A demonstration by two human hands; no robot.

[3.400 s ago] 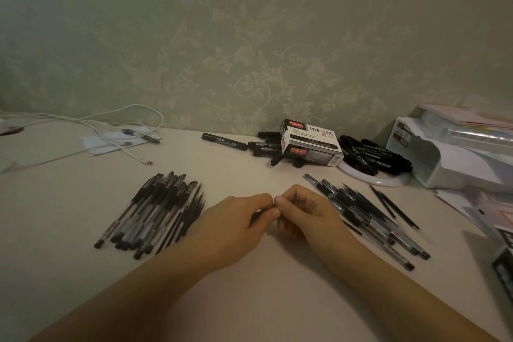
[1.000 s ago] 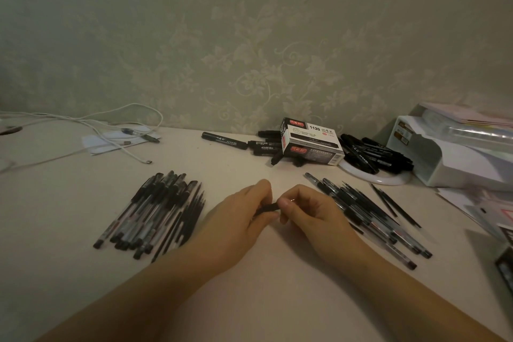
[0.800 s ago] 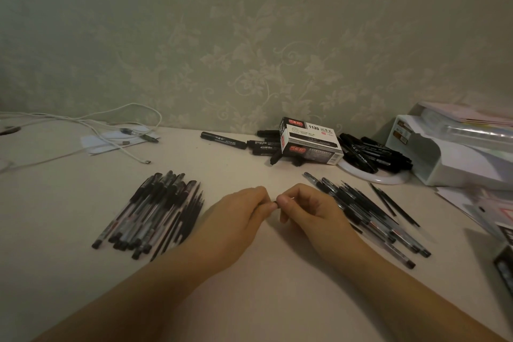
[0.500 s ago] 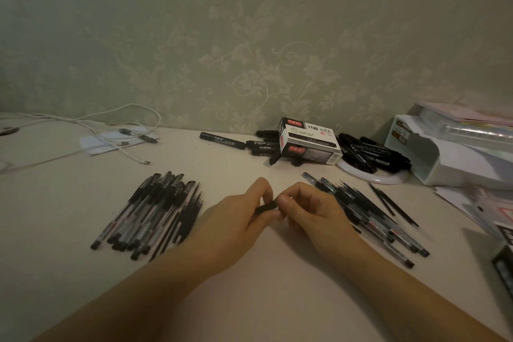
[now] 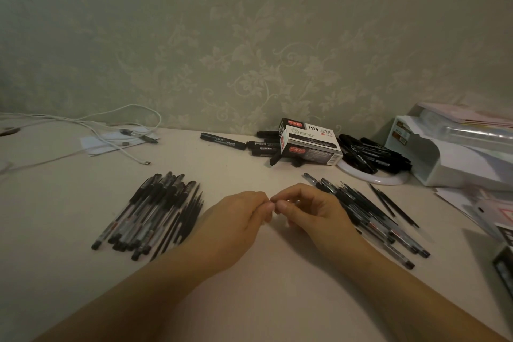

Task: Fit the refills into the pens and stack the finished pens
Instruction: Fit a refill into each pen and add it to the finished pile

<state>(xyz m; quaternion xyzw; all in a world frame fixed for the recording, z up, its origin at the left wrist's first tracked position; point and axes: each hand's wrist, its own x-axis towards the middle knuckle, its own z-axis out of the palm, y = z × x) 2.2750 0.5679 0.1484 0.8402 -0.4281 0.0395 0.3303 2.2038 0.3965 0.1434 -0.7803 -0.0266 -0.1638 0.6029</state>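
Two hands meet fingertip to fingertip over the smooth, pale worktop (image 5: 249,300). The left hand (image 5: 236,219) and right hand (image 5: 311,211) both have curled fingers; whatever they pinch is hidden, so the grip cannot be told. One pile of slim, clear-barrelled pens (image 5: 150,216) with dark caps lies left of the hands, too many and overlapped to count. A second pile (image 5: 369,216) lies right, with about three thin dark refills (image 5: 394,207) beside it. Behind stand one rectangular card box (image 5: 311,141), round black markers (image 5: 372,153) and white cables (image 5: 83,122).
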